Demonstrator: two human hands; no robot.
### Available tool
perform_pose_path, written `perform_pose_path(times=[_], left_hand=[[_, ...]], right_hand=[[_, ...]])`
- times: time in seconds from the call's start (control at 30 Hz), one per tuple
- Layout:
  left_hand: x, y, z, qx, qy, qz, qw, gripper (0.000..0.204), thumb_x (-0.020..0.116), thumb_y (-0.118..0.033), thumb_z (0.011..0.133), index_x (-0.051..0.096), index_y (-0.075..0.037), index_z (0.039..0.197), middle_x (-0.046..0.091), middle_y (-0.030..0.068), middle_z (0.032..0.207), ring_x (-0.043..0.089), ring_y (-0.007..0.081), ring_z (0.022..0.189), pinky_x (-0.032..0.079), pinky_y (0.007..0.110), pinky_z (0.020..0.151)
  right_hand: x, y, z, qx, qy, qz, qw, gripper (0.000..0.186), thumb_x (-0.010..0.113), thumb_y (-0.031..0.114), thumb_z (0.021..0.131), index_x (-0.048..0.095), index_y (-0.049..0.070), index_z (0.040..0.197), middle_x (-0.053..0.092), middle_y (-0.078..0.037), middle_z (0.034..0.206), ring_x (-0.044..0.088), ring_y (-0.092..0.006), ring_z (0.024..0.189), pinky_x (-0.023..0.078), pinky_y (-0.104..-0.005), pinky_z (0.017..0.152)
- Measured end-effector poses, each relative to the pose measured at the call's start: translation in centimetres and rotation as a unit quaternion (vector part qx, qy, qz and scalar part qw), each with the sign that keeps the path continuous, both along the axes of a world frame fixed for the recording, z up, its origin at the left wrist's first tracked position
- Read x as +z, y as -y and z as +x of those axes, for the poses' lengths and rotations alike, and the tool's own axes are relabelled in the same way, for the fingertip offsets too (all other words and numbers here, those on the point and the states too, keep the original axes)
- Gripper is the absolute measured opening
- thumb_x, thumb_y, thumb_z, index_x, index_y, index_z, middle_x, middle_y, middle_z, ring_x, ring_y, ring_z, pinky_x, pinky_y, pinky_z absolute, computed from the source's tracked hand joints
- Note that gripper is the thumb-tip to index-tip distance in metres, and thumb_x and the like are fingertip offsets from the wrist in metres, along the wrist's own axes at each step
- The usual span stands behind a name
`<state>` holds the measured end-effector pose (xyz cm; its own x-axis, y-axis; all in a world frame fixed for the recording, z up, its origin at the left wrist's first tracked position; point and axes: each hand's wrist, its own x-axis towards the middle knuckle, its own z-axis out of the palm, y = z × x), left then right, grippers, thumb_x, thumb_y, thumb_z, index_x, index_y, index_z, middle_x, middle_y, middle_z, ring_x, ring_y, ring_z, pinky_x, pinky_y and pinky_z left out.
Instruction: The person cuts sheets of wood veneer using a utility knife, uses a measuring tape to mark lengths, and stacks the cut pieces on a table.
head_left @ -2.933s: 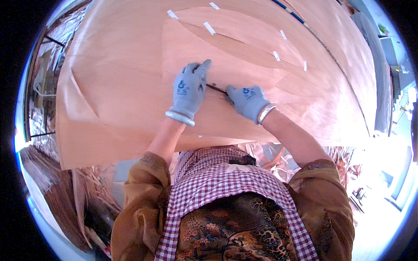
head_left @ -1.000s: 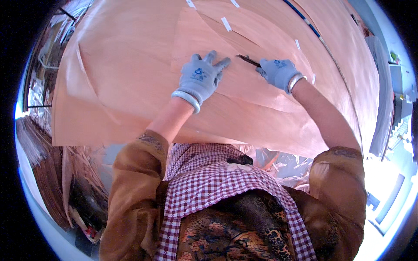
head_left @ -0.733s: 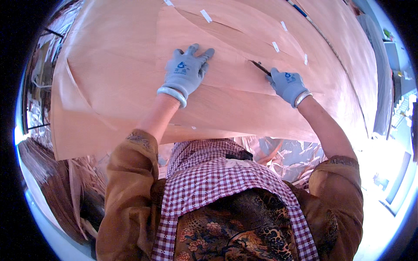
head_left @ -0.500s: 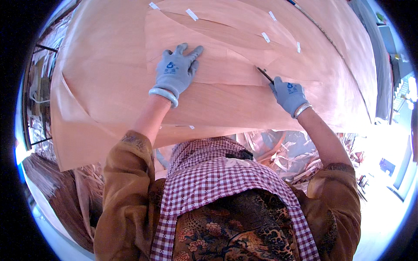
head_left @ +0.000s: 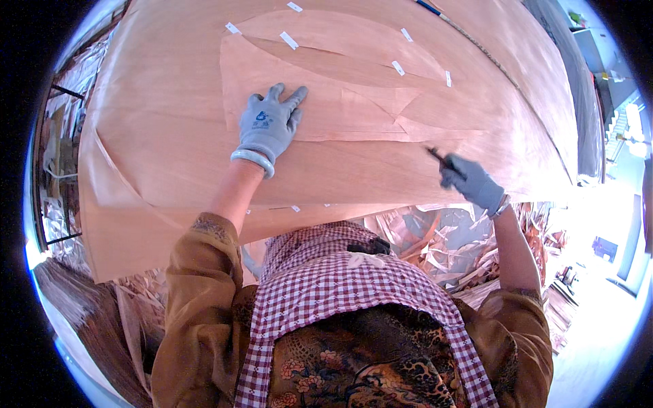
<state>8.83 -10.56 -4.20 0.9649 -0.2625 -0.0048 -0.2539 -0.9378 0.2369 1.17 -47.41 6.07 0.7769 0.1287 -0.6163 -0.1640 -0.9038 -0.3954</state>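
Observation:
My left hand (head_left: 272, 126), in a grey-blue glove, lies with spread fingers on a cut piece of thin pinkish wood veneer (head_left: 326, 109). The piece has curved and angled edges and overlaps the large veneer sheet (head_left: 156, 102) beneath. My right hand (head_left: 469, 180), gloved too and blurred, is closed around a dark knife (head_left: 439, 156), its point toward the upper left, below and right of the piece's right end. Several short white tape strips (head_left: 289, 40) cross the seams of the curved pieces above my left hand.
A long thin rod (head_left: 510, 81), blue at one end, runs along the sheet's right side. A black metal frame (head_left: 64, 92) stands at the left above brown veneer strips (head_left: 95, 313). Veneer scraps (head_left: 428, 238) lie below the near edge. A grey covered stack (head_left: 588, 115) borders the right.
My right hand has moved from the middle of the pieces down and to the right toward the near edge, still holding the knife. My left hand stays spread on the veneer, shifted leftward in view.

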Motion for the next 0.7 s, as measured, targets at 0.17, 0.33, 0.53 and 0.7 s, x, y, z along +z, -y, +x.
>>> perform_pose_path(times=[0.17,0.33,0.53,0.7], left_hand=[[-0.5,0.3,0.3,-0.020,0.025,0.003,0.999,0.039,0.049,-0.030,0.091,0.052,-0.030,0.130,0.051,0.0132,0.128,0.054,0.0338,0.099,0.045,0.040,0.085],[-0.6,0.4,0.2,-0.022,0.020,0.006,1.000,0.038,0.049,-0.030,0.091,0.053,-0.029,0.130,0.052,0.0135,0.126,0.054,0.0319,0.104,0.044,0.039,0.085],[1.8,1.2,0.7,-0.021,-0.016,0.064,0.998,0.039,0.053,-0.032,0.088,0.054,-0.034,0.128,0.054,0.0079,0.125,0.057,0.0301,0.099,0.047,0.042,0.079],[1.7,0.6,0.6,-0.035,0.011,0.117,0.992,0.042,0.054,-0.032,0.086,0.053,-0.035,0.128,0.055,0.0050,0.123,0.058,0.0288,0.097,0.049,0.043,0.074]], right_hand=[[-6.5,-0.2,2.6,0.086,0.438,-0.021,0.894,0.028,0.065,0.019,0.082,0.058,0.006,0.105,0.059,-0.016,0.100,0.060,-0.0316,0.093,0.048,-0.0386,0.080],[-8.2,0.2,2.7,0.003,0.300,-0.019,0.954,0.028,0.065,0.025,0.082,0.060,0.009,0.105,0.057,-0.014,0.102,0.059,-0.0323,0.090,0.049,-0.0394,0.079],[-4.2,0.6,0.0,0.109,0.212,-0.097,0.966,0.015,0.059,0.020,0.085,0.062,0.010,0.096,0.058,-0.012,0.089,0.060,-0.0323,0.086,0.049,-0.0421,0.071],[-1.1,2.4,-2.4,0.154,0.086,0.046,0.983,0.013,0.061,0.019,0.084,0.064,0.007,0.088,0.059,-0.014,0.081,0.061,-0.0333,0.078,0.050,-0.0406,0.068]])
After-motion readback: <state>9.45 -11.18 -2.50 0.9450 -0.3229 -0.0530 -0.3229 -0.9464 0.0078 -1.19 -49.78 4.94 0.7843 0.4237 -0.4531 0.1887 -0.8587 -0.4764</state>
